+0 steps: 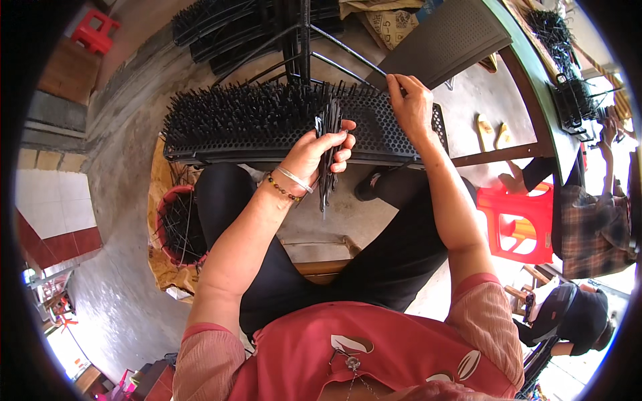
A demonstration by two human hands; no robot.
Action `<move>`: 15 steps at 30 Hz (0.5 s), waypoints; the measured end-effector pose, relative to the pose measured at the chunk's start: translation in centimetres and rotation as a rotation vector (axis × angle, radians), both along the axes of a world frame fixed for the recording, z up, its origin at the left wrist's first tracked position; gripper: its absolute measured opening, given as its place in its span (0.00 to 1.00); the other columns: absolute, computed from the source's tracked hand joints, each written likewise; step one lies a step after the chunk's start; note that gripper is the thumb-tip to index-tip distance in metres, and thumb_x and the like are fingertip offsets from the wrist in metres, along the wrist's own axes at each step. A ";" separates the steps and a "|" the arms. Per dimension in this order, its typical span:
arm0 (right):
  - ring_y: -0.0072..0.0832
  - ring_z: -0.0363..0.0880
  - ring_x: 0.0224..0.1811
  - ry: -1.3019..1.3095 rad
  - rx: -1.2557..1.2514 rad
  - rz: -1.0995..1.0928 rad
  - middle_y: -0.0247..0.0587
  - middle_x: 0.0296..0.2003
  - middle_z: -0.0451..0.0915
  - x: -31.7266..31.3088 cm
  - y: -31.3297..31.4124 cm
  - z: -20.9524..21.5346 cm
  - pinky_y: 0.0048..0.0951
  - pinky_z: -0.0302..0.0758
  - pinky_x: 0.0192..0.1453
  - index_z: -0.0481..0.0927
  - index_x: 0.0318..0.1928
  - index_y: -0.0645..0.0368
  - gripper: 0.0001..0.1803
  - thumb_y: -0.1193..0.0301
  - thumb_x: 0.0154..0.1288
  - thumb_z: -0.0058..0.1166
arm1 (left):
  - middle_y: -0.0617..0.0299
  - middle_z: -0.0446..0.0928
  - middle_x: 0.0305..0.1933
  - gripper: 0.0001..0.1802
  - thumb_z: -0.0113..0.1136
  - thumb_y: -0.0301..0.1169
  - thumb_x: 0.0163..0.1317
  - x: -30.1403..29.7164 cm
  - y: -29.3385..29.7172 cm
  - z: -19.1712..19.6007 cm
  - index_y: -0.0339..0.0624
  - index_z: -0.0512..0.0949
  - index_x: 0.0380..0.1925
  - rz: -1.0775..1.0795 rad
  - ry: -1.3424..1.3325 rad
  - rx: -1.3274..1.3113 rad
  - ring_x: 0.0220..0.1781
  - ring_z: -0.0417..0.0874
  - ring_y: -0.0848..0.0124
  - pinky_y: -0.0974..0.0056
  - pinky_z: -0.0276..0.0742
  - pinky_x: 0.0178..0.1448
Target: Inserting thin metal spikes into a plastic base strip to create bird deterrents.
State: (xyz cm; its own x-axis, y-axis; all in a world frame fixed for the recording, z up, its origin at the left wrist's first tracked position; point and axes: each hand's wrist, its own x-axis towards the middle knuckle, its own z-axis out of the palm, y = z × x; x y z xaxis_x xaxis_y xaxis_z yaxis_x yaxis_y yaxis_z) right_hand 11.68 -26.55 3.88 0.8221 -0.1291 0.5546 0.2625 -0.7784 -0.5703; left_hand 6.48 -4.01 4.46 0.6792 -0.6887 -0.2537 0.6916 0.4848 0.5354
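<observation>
A bundle of thin black sticks (pixel 326 177) stands roughly upright in my left hand (pixel 313 155), its fingers wrapped around the middle. This hand is just in front of a long black perforated tray (pixel 382 120) above my knees. Black sticks (pixel 231 113) stand packed in the tray's holes from its left end to about the middle, while rows of bare holes show on the right. My right hand (pixel 411 107) is over that bare right part, near the far edge. Its thumb and fingers are drawn together, and whatever is between them is too small to make out.
Behind the tray rises a black metal stand (pixel 305 47), with dark stick bundles (pixel 227 30) beyond. A grey perforated panel (pixel 441 43) leans at back right. A red bucket (pixel 162 217) is left of my knee; a red stool (pixel 550 224) and co-workers (pixel 592 230) are at right.
</observation>
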 end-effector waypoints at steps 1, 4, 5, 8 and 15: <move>0.34 0.79 0.22 0.000 0.000 -0.001 0.48 0.26 0.79 0.1 -0.2 0.0 0.28 0.74 0.29 0.82 0.36 0.65 0.10 0.70 0.62 0.55 | 0.63 0.73 0.33 0.14 0.52 0.28 0.63 0.0 0.0 0.1 0.38 0.70 0.48 -0.001 0.000 0.000 0.27 0.70 0.79 0.74 0.66 0.27; 0.38 0.78 0.24 0.024 -0.101 0.046 0.47 0.25 0.78 0.3 -0.6 -0.1 0.30 0.73 0.30 0.82 0.35 0.65 0.09 0.70 0.61 0.56 | 0.63 0.73 0.33 0.14 0.52 0.28 0.63 0.0 0.0 0.0 0.38 0.70 0.48 0.000 0.011 0.001 0.27 0.70 0.78 0.74 0.66 0.27; 0.39 0.78 0.25 0.034 -0.101 0.055 0.47 0.25 0.78 0.3 -0.6 -0.1 0.31 0.73 0.30 0.82 0.35 0.65 0.09 0.70 0.61 0.56 | 0.63 0.73 0.33 0.14 0.52 0.28 0.63 0.0 0.0 -0.3 0.37 0.70 0.48 -0.008 0.002 0.006 0.27 0.70 0.79 0.74 0.66 0.27; 0.42 0.78 0.28 0.071 -0.106 0.085 0.49 0.27 0.78 0.2 -0.8 -0.5 0.34 0.73 0.32 0.82 0.34 0.65 0.09 0.70 0.60 0.57 | 0.63 0.73 0.33 0.14 0.52 0.28 0.63 -0.1 -0.2 -0.7 0.37 0.70 0.48 -0.014 -0.005 0.010 0.27 0.70 0.79 0.74 0.66 0.27; 0.27 0.77 0.26 0.132 0.020 0.099 0.42 0.28 0.79 -0.5 -0.4 0.8 0.26 0.72 0.32 0.82 0.37 0.63 0.13 0.67 0.55 0.63 | 0.64 0.73 0.32 0.14 0.53 0.30 0.64 0.0 -0.2 -0.3 0.38 0.70 0.48 0.042 -0.005 0.016 0.26 0.70 0.78 0.73 0.66 0.27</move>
State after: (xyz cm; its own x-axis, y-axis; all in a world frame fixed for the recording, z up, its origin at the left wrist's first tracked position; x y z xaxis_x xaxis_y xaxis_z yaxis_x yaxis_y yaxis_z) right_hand 11.19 -26.91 4.64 0.8968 -0.0536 0.4392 0.2595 -0.7403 -0.6202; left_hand 6.45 -4.17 4.13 0.7088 -0.6553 -0.2612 0.6680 0.5047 0.5468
